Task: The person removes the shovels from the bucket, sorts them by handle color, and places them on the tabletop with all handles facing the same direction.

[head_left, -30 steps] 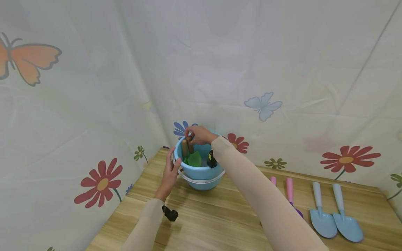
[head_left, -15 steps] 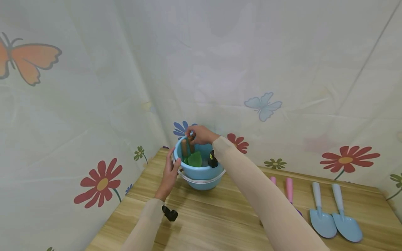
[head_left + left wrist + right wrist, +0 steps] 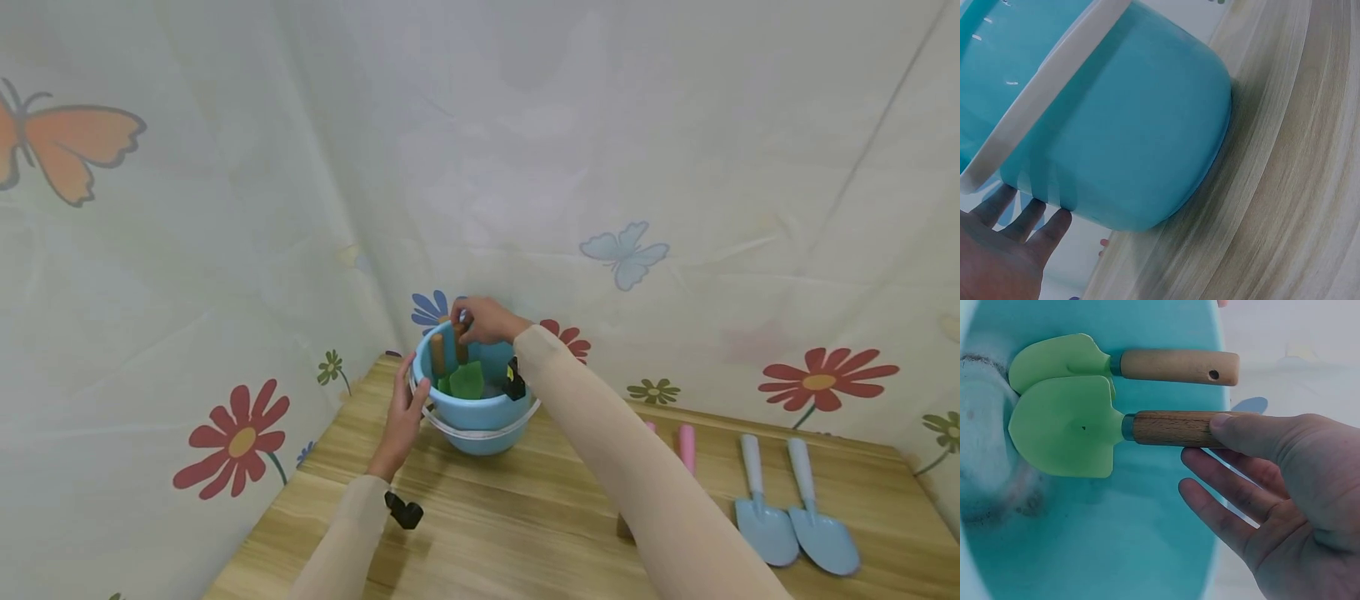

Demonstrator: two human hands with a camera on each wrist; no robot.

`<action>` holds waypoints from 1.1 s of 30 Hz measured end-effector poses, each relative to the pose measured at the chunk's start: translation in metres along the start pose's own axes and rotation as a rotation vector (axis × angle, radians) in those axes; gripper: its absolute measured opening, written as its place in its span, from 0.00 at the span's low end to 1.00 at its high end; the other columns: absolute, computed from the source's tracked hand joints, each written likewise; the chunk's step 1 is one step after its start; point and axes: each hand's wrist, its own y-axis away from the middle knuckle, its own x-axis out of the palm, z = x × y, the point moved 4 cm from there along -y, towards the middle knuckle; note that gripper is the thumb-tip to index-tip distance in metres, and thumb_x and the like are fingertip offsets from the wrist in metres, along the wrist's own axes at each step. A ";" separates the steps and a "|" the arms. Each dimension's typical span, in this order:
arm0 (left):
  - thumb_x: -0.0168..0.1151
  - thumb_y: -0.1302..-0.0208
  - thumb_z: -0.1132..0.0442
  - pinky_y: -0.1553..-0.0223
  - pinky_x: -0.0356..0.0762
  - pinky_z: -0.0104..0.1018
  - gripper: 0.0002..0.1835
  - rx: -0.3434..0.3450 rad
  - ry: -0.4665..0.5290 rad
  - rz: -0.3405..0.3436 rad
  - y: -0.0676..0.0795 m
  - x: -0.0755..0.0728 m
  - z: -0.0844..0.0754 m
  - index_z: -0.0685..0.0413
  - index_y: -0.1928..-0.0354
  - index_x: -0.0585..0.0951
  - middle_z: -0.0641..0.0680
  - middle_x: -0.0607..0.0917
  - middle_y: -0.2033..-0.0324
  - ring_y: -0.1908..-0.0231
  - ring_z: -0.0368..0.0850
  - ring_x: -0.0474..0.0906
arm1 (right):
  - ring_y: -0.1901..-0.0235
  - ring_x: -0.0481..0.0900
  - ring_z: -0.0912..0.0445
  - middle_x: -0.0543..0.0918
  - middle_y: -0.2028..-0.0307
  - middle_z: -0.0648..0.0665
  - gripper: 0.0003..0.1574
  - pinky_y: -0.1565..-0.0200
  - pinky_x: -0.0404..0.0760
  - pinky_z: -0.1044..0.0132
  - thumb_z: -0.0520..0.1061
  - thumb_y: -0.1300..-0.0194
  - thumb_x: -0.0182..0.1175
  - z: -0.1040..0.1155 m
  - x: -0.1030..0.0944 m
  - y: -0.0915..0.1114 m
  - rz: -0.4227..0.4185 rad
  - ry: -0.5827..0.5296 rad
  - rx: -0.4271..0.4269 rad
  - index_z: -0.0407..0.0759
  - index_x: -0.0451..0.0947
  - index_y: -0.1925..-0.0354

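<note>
A light blue bucket point(image 3: 480, 408) with a white handle stands upright on the wooden table. Inside it, two hand trowels with green blades and wooden handles lean against the wall. My right hand point(image 3: 487, 321) pinches the darker-handled trowel point(image 3: 1169, 428) near the handle's end, thumb on top. Its blade point(image 3: 1066, 428) is low in the bucket and overlaps the blade of the lighter-handled trowel point(image 3: 1175, 365). My left hand point(image 3: 402, 408) rests against the bucket's left side. In the left wrist view its fingers point(image 3: 1050, 234) are fairly straight, fingertips right at the blue wall.
Two blue trowels point(image 3: 767, 533) lie side by side on the table point(image 3: 525, 533) at the right. Pink handles point(image 3: 687, 448) and a brown end point(image 3: 624, 528) show partly behind my right sleeve. A flowered curtain point(image 3: 480, 167) closes off the back and left.
My right hand has shifted slightly right with the darker trowel handle, widening the gap to the lighter one. The left hand keeps its place on the bucket.
</note>
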 end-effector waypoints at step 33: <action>0.47 0.18 0.45 0.29 0.59 0.61 0.32 0.024 -0.036 -0.024 -0.007 -0.009 0.013 0.30 0.19 0.50 0.48 0.49 0.20 0.22 0.55 0.46 | 0.50 0.86 0.48 0.84 0.48 0.42 0.16 0.48 0.85 0.55 0.38 0.30 0.65 0.012 -0.049 0.039 -0.343 -0.178 -0.140 0.44 0.73 0.47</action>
